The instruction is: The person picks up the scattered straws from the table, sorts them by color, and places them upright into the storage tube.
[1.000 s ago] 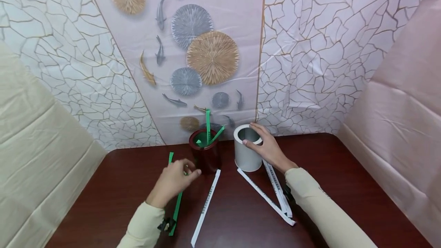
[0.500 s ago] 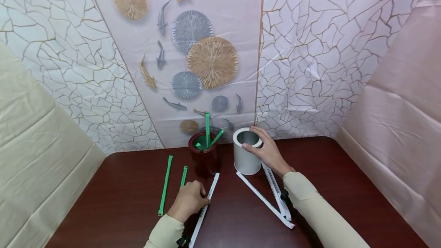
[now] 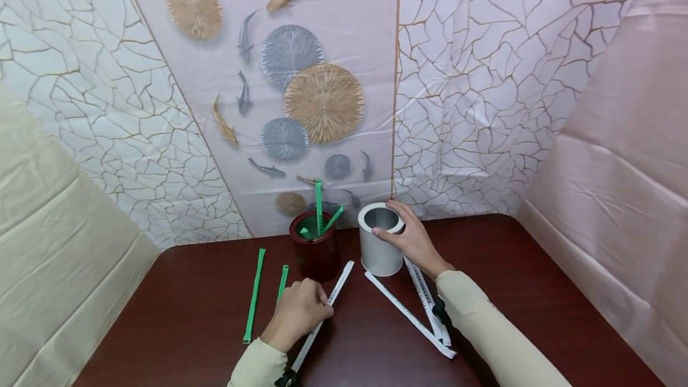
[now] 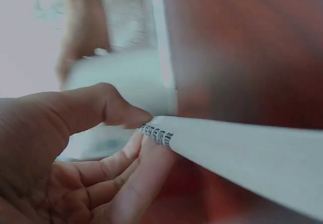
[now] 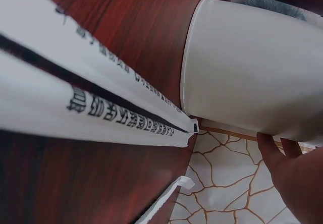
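Observation:
My left hand (image 3: 300, 310) pinches a white strip with printed black characters (image 3: 341, 283) between thumb and fingers. In the left wrist view that strip (image 4: 242, 156) runs from the fingertips toward the lower right. My right hand (image 3: 414, 239) grips the rim of a white open-topped canister (image 3: 379, 255), its thumb at the near side and its fingers at the far side. Left of it stands a dark red canister (image 3: 314, 258) with several green strips (image 3: 319, 202) inside. More white printed strips (image 5: 136, 120) lie on the table in front of the white canister.
Two green strips (image 3: 255, 297) lie on the dark red-brown table (image 3: 177, 315) at left, one partly behind my left hand. A patterned cloth (image 3: 451, 106) hangs along the table's back edge, with plain cloth (image 3: 607, 208) at the sides.
My left hand has come from beside the dark red canister down to the white strip and taken hold of it. The strip's far end has since shifted right. The right hand has kept its hold.

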Action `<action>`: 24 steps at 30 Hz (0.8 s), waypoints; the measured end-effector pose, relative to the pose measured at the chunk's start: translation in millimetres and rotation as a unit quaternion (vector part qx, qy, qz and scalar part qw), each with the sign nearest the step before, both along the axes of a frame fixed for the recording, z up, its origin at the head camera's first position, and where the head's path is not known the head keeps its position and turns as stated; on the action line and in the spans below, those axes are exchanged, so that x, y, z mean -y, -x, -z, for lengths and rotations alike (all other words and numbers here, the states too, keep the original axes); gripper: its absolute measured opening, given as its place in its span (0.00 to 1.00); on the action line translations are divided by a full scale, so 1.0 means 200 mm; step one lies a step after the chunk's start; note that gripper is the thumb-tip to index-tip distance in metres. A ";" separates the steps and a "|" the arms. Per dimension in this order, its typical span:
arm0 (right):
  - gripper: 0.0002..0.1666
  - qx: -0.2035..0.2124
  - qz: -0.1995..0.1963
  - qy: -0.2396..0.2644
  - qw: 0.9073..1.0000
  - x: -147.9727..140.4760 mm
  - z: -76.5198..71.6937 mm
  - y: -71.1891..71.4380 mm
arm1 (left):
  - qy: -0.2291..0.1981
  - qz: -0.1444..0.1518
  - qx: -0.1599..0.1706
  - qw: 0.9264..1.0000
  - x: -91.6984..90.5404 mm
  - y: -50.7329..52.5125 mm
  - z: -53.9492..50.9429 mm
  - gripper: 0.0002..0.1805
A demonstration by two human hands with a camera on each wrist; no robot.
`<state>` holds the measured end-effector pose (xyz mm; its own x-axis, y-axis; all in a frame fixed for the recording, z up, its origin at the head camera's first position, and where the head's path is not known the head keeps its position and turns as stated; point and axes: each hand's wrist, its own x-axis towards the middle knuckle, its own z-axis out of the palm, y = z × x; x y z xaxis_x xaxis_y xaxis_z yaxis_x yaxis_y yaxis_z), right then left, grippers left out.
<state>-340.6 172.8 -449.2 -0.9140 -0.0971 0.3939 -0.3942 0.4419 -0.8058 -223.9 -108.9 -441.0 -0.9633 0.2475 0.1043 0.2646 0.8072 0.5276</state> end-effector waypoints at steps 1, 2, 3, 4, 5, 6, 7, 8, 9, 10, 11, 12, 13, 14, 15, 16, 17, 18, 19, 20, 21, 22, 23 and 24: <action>0.51 0.000 0.000 0.000 1.000 0.00 0.00 0.00 | -0.012 0.003 -0.011 1.000 -0.01 0.00 -0.03 0.10; 0.51 0.001 0.000 0.001 1.000 0.00 0.00 0.00 | -0.023 0.008 -0.024 0.999 -0.03 -0.01 -0.07 0.08; 0.51 0.002 0.001 0.002 1.000 0.00 0.00 0.00 | -0.034 0.012 -0.038 0.999 -0.05 -0.01 -0.11 0.06; 0.51 0.004 0.003 0.001 1.000 0.00 0.00 -0.01 | -0.047 0.016 -0.051 0.997 -0.07 -0.02 -0.16 0.06; 0.51 0.007 0.005 0.001 1.000 0.00 -0.01 -0.01 | -0.060 0.018 -0.065 0.996 -0.10 -0.02 -0.20 0.06; 0.51 0.009 0.006 0.000 1.000 0.00 -0.01 -0.01 | -0.078 0.024 -0.084 0.993 -0.12 -0.02 -0.25 0.07; 0.50 0.011 0.009 -0.001 1.000 0.00 -0.01 -0.01 | -0.095 0.027 -0.103 0.990 -0.14 -0.01 -0.29 0.07; 0.50 0.012 0.010 -0.002 1.000 0.00 -0.01 -0.01 | -0.110 0.028 -0.123 0.986 -0.16 0.00 -0.33 0.08; 0.50 0.013 0.012 -0.002 1.000 0.00 -0.01 -0.01 | -0.126 0.029 -0.141 0.982 -0.18 0.01 -0.37 0.08; 0.50 0.015 0.014 -0.001 1.000 0.00 -0.01 -0.01 | -0.143 0.030 -0.156 0.977 -0.20 0.02 -0.41 0.08; 0.50 0.016 0.016 0.000 1.000 0.00 -0.01 -0.01 | -0.160 0.031 -0.171 0.972 -0.22 0.03 -0.44 0.08; 0.49 0.017 0.016 0.003 1.000 0.00 0.00 -0.02 | -0.177 0.031 -0.189 0.965 -0.24 0.04 -0.47 0.08; 0.49 0.018 0.016 0.006 1.000 0.00 0.00 -0.02 | -0.189 0.027 -0.204 0.960 -0.26 0.05 -0.51 0.08; 0.49 0.020 0.016 0.009 1.000 -0.01 0.00 -0.02 | -0.203 0.026 -0.218 0.954 -0.28 0.06 -0.54 0.08; 0.49 0.021 0.016 0.010 1.000 -0.01 0.00 -0.02 | -0.216 0.027 -0.234 0.948 -0.30 0.07 -0.57 0.09; 0.50 0.020 0.014 0.012 1.000 0.00 0.00 -0.02 | -0.230 0.030 -0.247 0.941 -0.32 0.07 -0.60 0.09; 0.50 0.019 0.011 0.013 1.000 0.00 0.00 -0.02 | -0.240 0.031 -0.262 0.934 -0.33 0.08 -0.63 0.09; 0.50 0.016 0.008 0.013 1.000 0.00 0.00 -0.02 | -0.247 0.032 -0.276 0.928 -0.35 0.09 -0.66 0.09; 0.50 0.013 0.006 0.013 1.000 0.00 0.00 -0.01 | -0.253 0.034 -0.288 0.923 -0.37 0.11 -0.68 0.09; 0.50 0.010 0.005 0.012 1.000 0.00 0.00 -0.01 | -0.257 0.036 -0.297 0.919 -0.38 0.12 -0.69 0.10; 0.50 0.008 0.002 0.012 1.000 0.01 0.01 -0.01 | -0.259 0.037 -0.304 0.916 -0.40 0.14 -0.71 0.09; 0.50 0.006 0.002 0.014 1.000 0.01 0.01 -0.01 | -0.258 0.038 -0.310 0.914 -0.42 0.16 -0.71 0.09; 0.50 0.006 0.001 0.016 1.000 0.01 0.01 -0.01 | -0.254 0.038 -0.314 0.914 -0.44 0.18 -0.71 0.10; 0.50 0.005 0.002 0.018 1.000 0.01 0.01 -0.01 | -0.249 0.039 -0.313 0.916 -0.46 0.21 -0.71 0.09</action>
